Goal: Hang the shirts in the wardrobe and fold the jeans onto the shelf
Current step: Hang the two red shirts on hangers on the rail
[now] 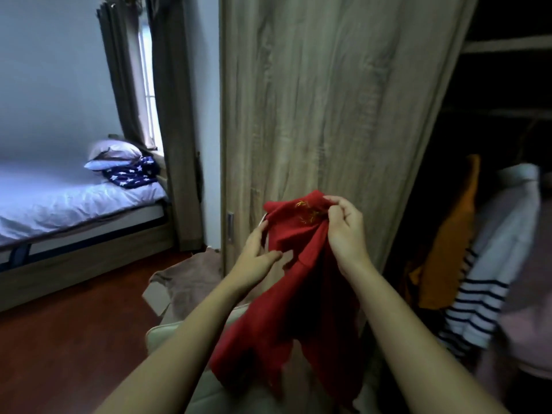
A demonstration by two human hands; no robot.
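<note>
A red shirt (286, 309) with yellow embroidery near its top hangs in front of me, before the wooden wardrobe door (328, 115). My right hand (343, 231) pinches the shirt's upper edge by the embroidery. My left hand (257, 255) holds the shirt's left side, fingers curled into the cloth, with a small white piece showing at its fingertips. The lower shirt drapes down between my forearms. No jeans are in view.
The open wardrobe (493, 204) on the right is dark, with hanging clothes: an orange garment (448, 234), a striped shirt (475, 306), a pale pink one (525, 294). A bed (74, 204) stands at left by a curtained window. Cloth and a cushion lie on the floor below.
</note>
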